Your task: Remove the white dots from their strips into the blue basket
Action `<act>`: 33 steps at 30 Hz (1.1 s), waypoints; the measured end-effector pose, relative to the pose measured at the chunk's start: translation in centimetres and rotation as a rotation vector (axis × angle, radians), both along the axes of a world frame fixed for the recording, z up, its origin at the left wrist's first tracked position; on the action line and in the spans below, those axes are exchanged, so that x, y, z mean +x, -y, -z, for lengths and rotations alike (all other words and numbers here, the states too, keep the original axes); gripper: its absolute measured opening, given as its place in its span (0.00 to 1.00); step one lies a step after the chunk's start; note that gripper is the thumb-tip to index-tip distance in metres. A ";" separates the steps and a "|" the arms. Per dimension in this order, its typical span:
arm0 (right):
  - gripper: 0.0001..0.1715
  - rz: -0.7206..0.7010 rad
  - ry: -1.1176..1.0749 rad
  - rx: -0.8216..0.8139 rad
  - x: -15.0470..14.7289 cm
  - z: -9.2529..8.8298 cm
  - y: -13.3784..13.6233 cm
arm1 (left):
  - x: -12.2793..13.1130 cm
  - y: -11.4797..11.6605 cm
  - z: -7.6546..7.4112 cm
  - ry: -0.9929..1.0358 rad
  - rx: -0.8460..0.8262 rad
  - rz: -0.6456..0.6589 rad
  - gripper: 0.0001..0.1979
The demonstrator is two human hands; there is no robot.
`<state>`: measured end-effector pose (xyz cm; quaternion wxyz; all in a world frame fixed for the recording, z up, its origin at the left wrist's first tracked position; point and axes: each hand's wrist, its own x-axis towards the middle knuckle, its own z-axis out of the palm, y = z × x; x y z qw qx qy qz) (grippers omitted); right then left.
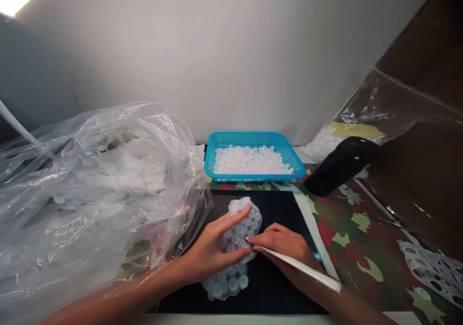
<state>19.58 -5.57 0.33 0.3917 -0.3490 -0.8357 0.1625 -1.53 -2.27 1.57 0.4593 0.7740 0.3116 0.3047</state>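
Note:
A translucent sheet of small round plastic caps (237, 236) is over the black mat (278, 286) in front of me. My left hand (213, 243) grips it, with the index finger across its top and the thumb along its lower edge. My right hand (285, 248) is closed on a slim white pen-like tool (304, 268). The tool's tip touches or nearly touches the caps; its exact kind I cannot make out. Below the gripped sheet lies a second cluster of similar caps (226, 284), partly covered by my left hand and the upper sheet.
A blue basket (255, 176) of small white discs stands behind the mat. On the left bulges a large clear plastic bag (108, 195) with white pieces. At right are a black cylindrical object (342, 166), a white sheet with holes (432, 269) and a clear bag with yellow tape (356, 130).

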 end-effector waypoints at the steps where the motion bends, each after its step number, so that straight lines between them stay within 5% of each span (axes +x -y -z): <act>1: 0.13 0.008 -0.001 -0.017 0.0 -0.1 0.1 | 0.0 0.0 0.0 -0.006 0.003 -0.006 0.35; 16: 0.17 0.058 -0.138 -0.058 1.0 -1.8 1.2 | 0.0 -0.2 0.2 -0.055 -0.024 -0.070 0.39; 33: 0.19 0.003 -0.079 -0.024 0.7 -0.5 0.5 | 0.0 -0.2 -0.3 -0.072 -0.002 -0.013 0.40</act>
